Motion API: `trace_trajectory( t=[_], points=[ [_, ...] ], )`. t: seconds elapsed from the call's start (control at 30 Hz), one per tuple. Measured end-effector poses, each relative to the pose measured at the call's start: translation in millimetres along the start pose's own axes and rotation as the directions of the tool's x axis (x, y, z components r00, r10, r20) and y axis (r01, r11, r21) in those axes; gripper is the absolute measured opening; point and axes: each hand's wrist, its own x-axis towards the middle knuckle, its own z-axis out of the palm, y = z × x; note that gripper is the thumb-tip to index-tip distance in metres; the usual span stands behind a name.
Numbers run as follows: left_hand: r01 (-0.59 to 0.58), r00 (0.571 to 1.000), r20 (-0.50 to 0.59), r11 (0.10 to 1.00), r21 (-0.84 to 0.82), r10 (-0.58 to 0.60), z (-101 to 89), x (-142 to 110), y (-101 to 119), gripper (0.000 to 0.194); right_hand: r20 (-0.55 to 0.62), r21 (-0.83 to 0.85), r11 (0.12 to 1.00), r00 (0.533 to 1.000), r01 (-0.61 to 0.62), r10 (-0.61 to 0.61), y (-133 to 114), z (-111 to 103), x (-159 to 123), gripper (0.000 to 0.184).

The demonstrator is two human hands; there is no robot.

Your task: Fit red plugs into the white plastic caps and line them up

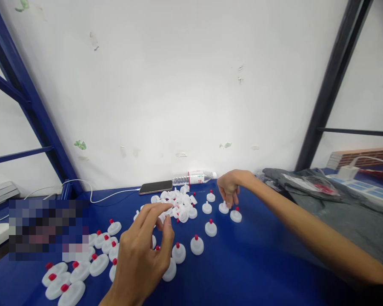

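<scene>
Reaching right hand (229,189): fingers bunched down at a white lid (224,208); whether they grip it, I cannot tell.
Left hand (143,250): released, thumb and fingers parted, near the piled white pieces (181,204).
Red-tipped lids (210,228): spread across the blue table (258,263).
Phone (155,187) and bottle (196,177): behind the pile, near the wall (178,106).

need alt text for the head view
The right hand reaches down to a white cap on a blue table; the left hand, fingers curled, is near heaped white pieces. Red-tipped caps sit nearby; a phone and bottle lie by the wall.
</scene>
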Motion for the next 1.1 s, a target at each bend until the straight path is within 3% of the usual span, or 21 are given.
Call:
trace_trajectory(
  t=[0.3,0.63,0.8,1.1],
  points=[
    [-0.023,1.0,-0.01,1.0,-0.017,0.023,0.6,-0.3,-2.1,0.02,-0.034,0.061,0.995,0.996,0.082,-0.081,12.0,-4.5,-3.0,0.029],
    [-0.02,1.0,0.005,1.0,-0.011,0.02,0.8,-0.4,-3.2,0.021,-0.032,0.107,0.988,0.993,0.116,-0.113,10.4,-4.2,5.5,0.034],
    [-0.034,0.999,0.007,0.999,-0.01,0.034,1.4,-0.7,-5.4,0.021,-0.004,0.139,0.977,0.986,0.164,-0.165,8.1,-3.0,3.0,0.043],
    [-0.037,0.999,0.019,0.999,-0.027,0.037,1.8,-1.3,-6.7,0.02,-0.033,0.153,0.944,0.956,0.292,-0.29,1.0,1.0,1.8,0.041]
  ],
)
